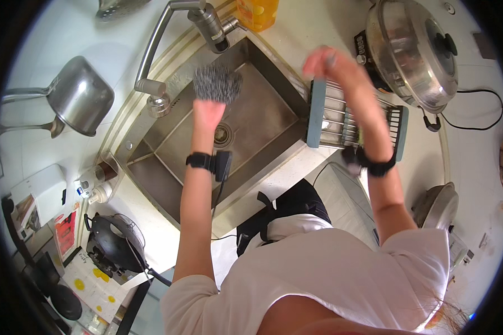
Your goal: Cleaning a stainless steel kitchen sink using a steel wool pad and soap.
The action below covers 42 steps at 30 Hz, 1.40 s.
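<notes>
Over the stainless steel sink point(268, 98), my left hand point(209, 111) is gripping a grey, shaggy scrubber or cloth point(218, 83). Its exact kind is unclear, and it hides my fingers. The hand is below the faucet point(209, 31), to the left of it in part, and above the drain point(222, 135). My right hand point(331, 63) is blurred above the far end of a metal drain rack with grey-green ends point(316, 113). Its fingers look bent, but whether they hold anything cannot be made out. The right forearm passes over the rack.
A lidded steel pot point(406, 54) stands on an appliance at right. An orange bottle point(257, 12) stands behind the sink. Ladles point(81, 96) hang at left, above bottles point(98, 184) in a caddy. A black wok point(117, 243) sits at lower left.
</notes>
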Available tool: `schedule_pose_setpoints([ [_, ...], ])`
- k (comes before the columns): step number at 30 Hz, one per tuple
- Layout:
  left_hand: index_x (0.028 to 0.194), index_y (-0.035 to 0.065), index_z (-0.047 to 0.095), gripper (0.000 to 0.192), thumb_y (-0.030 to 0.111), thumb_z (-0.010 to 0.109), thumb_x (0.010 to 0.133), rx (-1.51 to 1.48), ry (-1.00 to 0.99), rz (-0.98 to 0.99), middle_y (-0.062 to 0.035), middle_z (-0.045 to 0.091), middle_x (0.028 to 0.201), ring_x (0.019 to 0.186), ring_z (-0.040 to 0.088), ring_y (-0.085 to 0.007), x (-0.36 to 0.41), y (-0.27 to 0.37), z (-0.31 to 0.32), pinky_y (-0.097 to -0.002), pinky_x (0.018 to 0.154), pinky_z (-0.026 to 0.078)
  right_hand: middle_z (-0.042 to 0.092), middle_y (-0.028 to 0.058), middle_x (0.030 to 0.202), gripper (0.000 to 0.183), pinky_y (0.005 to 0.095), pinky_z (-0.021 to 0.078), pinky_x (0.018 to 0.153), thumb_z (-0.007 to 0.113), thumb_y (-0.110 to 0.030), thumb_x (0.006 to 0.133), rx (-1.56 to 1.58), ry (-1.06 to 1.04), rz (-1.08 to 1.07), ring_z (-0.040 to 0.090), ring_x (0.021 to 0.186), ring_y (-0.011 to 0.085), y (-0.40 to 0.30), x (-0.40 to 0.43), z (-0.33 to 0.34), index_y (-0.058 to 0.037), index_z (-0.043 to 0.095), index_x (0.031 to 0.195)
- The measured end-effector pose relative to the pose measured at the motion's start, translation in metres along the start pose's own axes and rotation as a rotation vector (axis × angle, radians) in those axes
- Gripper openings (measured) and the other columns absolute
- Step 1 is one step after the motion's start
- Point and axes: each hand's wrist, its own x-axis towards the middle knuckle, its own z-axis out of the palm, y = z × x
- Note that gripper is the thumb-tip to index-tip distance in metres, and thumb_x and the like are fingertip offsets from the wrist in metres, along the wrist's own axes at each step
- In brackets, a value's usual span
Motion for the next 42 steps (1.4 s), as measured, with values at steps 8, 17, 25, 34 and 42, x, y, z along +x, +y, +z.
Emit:
schedule_pose_setpoints([
  [8,0.121,-0.0008,0.048,0.039,-0.001,0.041,0.082,0.642,0.367,-0.169,-0.0106,0.053,0.119,0.108,0.050,-0.0251,0.011,-0.044,-0.137,-0.0363,0.094,0.039,0.060,0.0075,0.094,0.015,0.0376,0.0398,0.090,0.056,-0.012,0.081,-0.405,-0.227,0.150,0.058,0.091,0.0205,0.185,-0.100,0.118,-0.0060,0.060,0.094],
  [17,0.122,0.0014,0.048,0.042,-0.003,0.048,0.080,1.914,0.029,0.429,-0.0180,0.052,0.120,0.111,0.048,-0.0339,0.138,-0.098,-0.149,-0.0356,0.095,0.038,0.060,0.0071,0.080,0.015,0.0380,0.0425,0.083,0.061,-0.013,0.072,-0.854,0.032,-0.073,0.057,0.081,0.0232,0.241,-0.092,0.120,-0.0081,0.060,0.086],
  [25,0.124,0.0075,0.047,0.053,-0.002,0.052,0.072,2.279,-0.683,0.537,-0.0143,0.044,0.129,0.119,0.040,-0.0327,0.117,-0.147,-0.174,-0.0384,0.097,0.037,0.057,0.0041,0.070,0.010,0.0319,0.0441,0.069,0.062,-0.013,0.070,-0.859,0.032,-0.045,0.056,0.071,0.0199,0.244,-0.091,0.112,-0.0087,0.060,0.078],
  [34,0.130,0.0089,0.041,0.058,0.001,0.051,0.073,2.416,-0.530,0.507,-0.0149,0.038,0.135,0.124,0.035,-0.0334,0.159,-0.096,-0.178,-0.0423,0.103,0.029,0.055,0.0012,0.067,0.007,0.0309,0.0434,0.066,0.063,-0.013,0.068,-0.860,-0.014,-0.037,0.054,0.068,0.0184,0.243,-0.092,0.115,-0.0101,0.058,0.073],
  [42,0.125,0.0046,0.043,0.053,-0.003,0.050,0.072,2.123,-1.052,0.287,-0.0158,0.037,0.135,0.125,0.035,-0.0320,0.120,-0.129,-0.189,-0.0410,0.103,0.030,0.054,0.0013,0.067,0.008,0.0305,0.0429,0.065,0.063,-0.013,0.068,-0.876,-0.020,-0.048,0.053,0.067,0.0181,0.245,-0.091,0.111,-0.0104,0.058,0.073],
])
